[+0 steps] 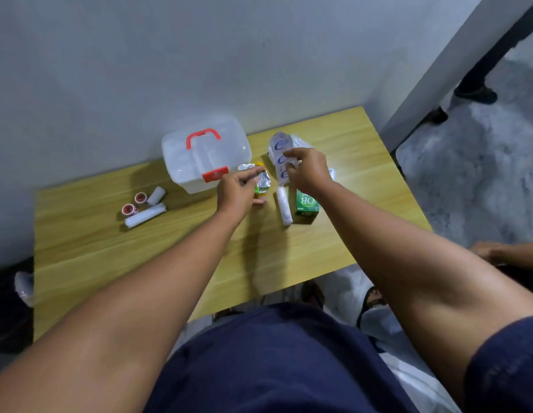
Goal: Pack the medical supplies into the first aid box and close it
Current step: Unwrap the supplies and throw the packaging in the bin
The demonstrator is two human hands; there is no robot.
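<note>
1. First aid box [182, 171] is looking frosted white, rocking a red handle [203, 136] and latch [215, 174].
2. Carton [307, 204] right of the box is showing green with white letters.
3. Table [110, 248] under the box is sporting yellowish woodgrain.

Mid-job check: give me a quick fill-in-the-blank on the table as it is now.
The left hand grips a foil sachet near the first aid box's ____ latch.
The right hand pinches a clear packet with ____ print.
At the table's left lie ____ red-cored tape rolls.
The carton is ____.
Missing: red; blue; two; green.
</note>
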